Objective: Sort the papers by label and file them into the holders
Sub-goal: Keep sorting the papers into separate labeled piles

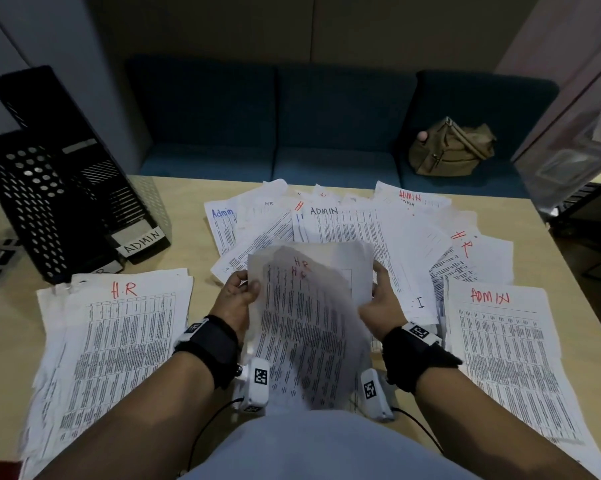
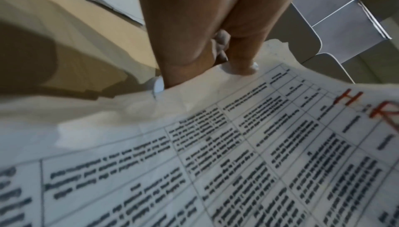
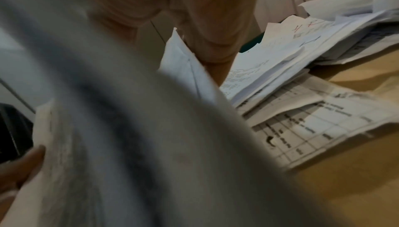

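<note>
Progress: partway, by my reading — an H.R pile (image 1: 119, 327) lies on the bench (image 1: 195, 190) at the near left and an ADMIN pile (image 1: 503, 344) at the near right.
Left to do: the unsorted spread (image 1: 344, 220) of mixed H.R and ADMIN sheets lies beyond the hands; nothing can be seen filed in the black holders (image 1: 60, 188) at the far left, one tagged ADMIN.
In hand: a blurred sheaf marked H.R (image 1: 309, 317), raised over the bench between the two piles.
Left hand (image 1: 238, 299): grips the sheaf's left edge, thumb on top — the left wrist view shows fingers (image 2: 183, 46) pressed into the paper.
Right hand (image 1: 382, 303): fingers curled round the sheaf's right edge.
Forearms: both reach forward, wrists level, wrist cameras underneath.
</note>
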Demonstrator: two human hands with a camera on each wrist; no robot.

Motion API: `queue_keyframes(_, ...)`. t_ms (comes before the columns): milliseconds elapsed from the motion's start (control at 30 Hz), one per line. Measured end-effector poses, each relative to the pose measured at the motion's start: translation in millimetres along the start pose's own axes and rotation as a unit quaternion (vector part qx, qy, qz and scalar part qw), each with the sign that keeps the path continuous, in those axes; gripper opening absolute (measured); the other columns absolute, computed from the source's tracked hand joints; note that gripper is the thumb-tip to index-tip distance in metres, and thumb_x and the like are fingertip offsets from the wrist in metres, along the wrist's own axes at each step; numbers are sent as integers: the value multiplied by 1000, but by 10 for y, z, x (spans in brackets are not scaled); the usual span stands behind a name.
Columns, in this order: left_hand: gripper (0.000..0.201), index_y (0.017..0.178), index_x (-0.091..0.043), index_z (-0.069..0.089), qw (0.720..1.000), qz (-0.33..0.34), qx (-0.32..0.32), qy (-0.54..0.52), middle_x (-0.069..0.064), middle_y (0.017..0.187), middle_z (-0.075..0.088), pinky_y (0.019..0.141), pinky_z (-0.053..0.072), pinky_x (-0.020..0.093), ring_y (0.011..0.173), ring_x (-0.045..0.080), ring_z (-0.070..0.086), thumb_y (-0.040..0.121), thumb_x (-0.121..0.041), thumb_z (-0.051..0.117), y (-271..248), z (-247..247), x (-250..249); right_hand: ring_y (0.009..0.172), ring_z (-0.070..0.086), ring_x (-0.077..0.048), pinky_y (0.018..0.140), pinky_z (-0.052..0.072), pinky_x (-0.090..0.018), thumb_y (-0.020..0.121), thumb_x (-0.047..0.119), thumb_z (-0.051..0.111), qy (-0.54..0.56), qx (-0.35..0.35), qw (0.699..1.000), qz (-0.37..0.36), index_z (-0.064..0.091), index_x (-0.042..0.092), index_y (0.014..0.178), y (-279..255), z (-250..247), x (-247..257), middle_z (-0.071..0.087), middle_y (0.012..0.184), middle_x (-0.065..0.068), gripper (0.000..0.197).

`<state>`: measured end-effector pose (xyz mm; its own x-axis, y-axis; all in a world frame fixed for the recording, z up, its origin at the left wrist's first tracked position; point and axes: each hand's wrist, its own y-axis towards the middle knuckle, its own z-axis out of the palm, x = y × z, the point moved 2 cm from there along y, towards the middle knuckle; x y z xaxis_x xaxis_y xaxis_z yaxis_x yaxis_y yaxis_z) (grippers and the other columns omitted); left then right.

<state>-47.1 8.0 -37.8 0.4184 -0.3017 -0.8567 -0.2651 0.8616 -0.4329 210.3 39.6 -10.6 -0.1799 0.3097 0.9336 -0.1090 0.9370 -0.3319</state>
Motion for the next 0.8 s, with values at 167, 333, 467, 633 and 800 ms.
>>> queue_keyframes(167,32,104,-4,65,995,-60,61,54,13,99,73,79,54,37,94,28,67,80,16,60,-87,12,67,66,56,-19,64,51,-35,85,7,65,23,-101,994,21,68,8,75,45,-55,-43,66,67,-7,10)
queue_keyframes(333,42,64,-7,61,991,-82,48,99,10,66,63,44,48,18,58,20,60,86,18,35,-123,46,0,69,53,-22,64,45,-36,89,22,63,126,-158,978,55,65,17,66,81,-226,-102,64,70,-6,24)
queue_keyframes(467,40,63,-3,57,990,-76,77,93,10,67,70,49,54,25,58,25,65,80,24,32,-138,40,-5,78,54,-24,72,47,-40,94,25,55,133,-162,976,54,63,19,75,77,-283,-121,62,83,-13,21)
queue_keyframes(633,29,88,-4,61,995,-58,47,66,7,111,66,63,53,26,101,32,63,73,19,65,-64,33,-10,51,48,-13,44,40,-18,97,14,49,136,-131,981,55,53,15,75,40,-265,-35,54,62,-1,23)
queue_keyframes(800,56,121,-2,57,996,-42,21,73,14,112,67,89,54,41,101,27,66,70,10,76,-101,77,-34,60,56,-26,50,49,-32,90,-8,43,191,-28,978,83,55,7,91,10,-208,20,61,73,-13,19)
